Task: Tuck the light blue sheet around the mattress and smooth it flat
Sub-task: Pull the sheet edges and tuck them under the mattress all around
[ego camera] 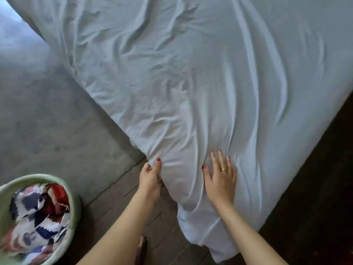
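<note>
Left hand (pixel 150 176) pinches light blue sheet (pixel 191 83) at the mattress corner, six o'clock; right hand (pixel 219 178) presses flat, fingers spread. Soft, light fabric; best gripped at the hem.

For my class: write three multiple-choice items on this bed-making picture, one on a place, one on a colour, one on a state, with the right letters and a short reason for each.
1. Where is the green basket?
A. On the bed
B. On the floor at lower left
C. Held in a hand

2. What colour is the sheet?
A. Light blue
B. Red
C. Yellow

3. What is the right hand doing?
A. Hanging idle
B. Gripping the basket
C. Lying flat on the sheet

Answers: 1 B, the basket sits on the floor left of the bed corner. 2 A, pale blue cloth covers the mattress. 3 C, its straight fingers are spread on the cloth, while the left hand pinches the sheet at the edge.
</note>
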